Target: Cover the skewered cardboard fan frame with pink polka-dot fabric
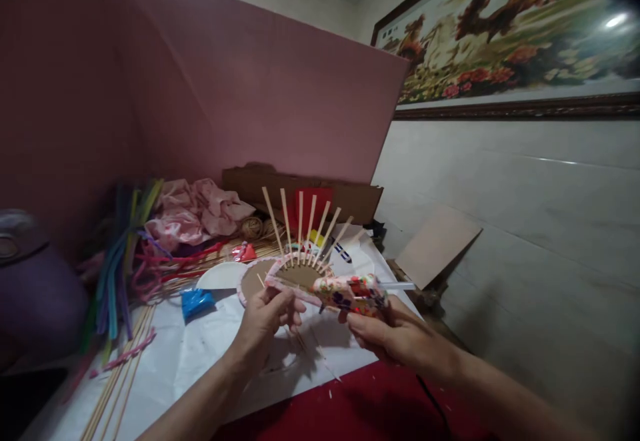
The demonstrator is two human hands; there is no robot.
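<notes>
1. Head view: both hands work close together above the near edge of the surface [200,354]. The left hand [265,317] pinches the pink-trimmed rim of a cardboard disc [295,274]. The right hand [395,334] is wrapped around a flower-patterned glue gun [350,292], whose front end points at that rim.
2. The disc is held tilted, just clear of the surface, with a fan of wooden sticks [300,224] standing up from its far side.
3. Risk, as I judge it: the left fingertips sit just beside the gun's front end, so hot glue or the tip could burn them. A thin pinch on the rim could also let the disc twist, and the upright sticks could be knocked loose.
4. A dark cord [430,394] trails under the right forearm across the red cloth [360,407]; a snag would jerk the gun.
5. Around them:
   - a blue packet [196,302] and a white plate [220,275] lie left of the disc
   - loose skewers [120,374] run along the left edge
   - coloured straws [117,261], pink fabric [200,211], a ball of twine [253,227] and a cardboard box [300,187] crowd the far side
6. Nothing lies between the hands and the disc.
</notes>
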